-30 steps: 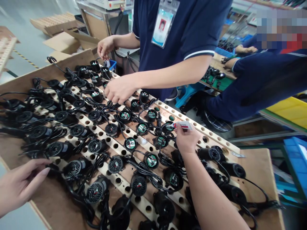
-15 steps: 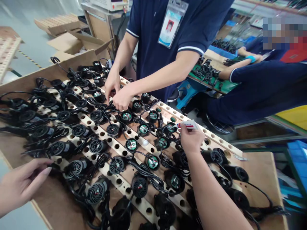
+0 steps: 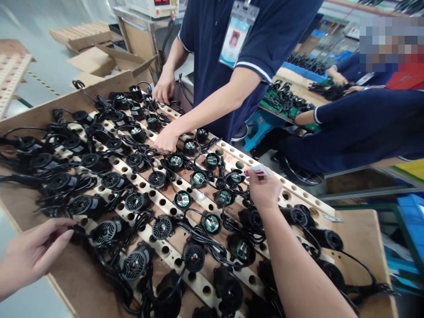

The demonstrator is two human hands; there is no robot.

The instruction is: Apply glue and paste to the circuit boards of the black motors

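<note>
Several black round pumps with cords, such as one pump (image 3: 211, 223), stand in rows on perforated wooden rails (image 3: 159, 202) across a wooden board (image 3: 359, 234). My right hand (image 3: 263, 191) is closed on a small white and red tube (image 3: 257, 170) above the pumps near the far rail. My left hand (image 3: 31, 254) rests at the board's near left edge, fingertips pinched on a black cord (image 3: 78, 230). A co-worker in a dark blue shirt stands across the board, one hand (image 3: 166, 140) on a pump, the other hand (image 3: 163, 90) at the far corner.
Another person in dark blue (image 3: 357, 128) leans over a neighbouring bench at the right. Cardboard boxes (image 3: 109, 59) and wooden racks (image 3: 81, 35) lie at the back left. A blue stool (image 3: 256, 128) stands behind the board, and blue crates (image 3: 409, 229) sit at the right.
The co-worker's hands have parted: one moved back to the far corner, the other stays on a pump. My hands have barely moved.
</note>
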